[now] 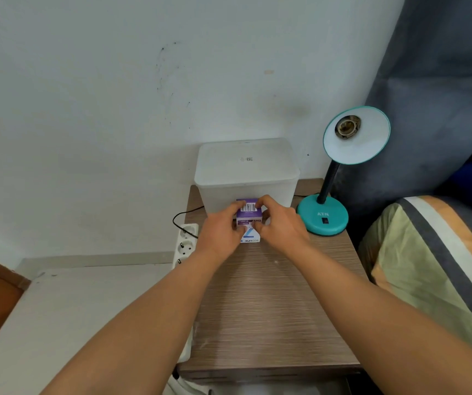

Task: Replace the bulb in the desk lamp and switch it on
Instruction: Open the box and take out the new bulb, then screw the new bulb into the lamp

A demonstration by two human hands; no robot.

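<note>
Both hands, left hand and right hand, pinch the purple bulb box at frame center. It sits just before the white bin. The teal lamp stands right, socket empty; bare desk fills the lower frame.

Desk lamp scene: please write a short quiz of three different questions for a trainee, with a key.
1. True or false: the socket of the desk lamp holds a bulb.
2. What do the left hand and the right hand hold together?
3. The lamp's base stands: (a) left of the white plastic container, (b) right of it, (c) on it.

Key: 1 false, the socket is empty; 2 the purple and white bulb box; 3 b.
</note>
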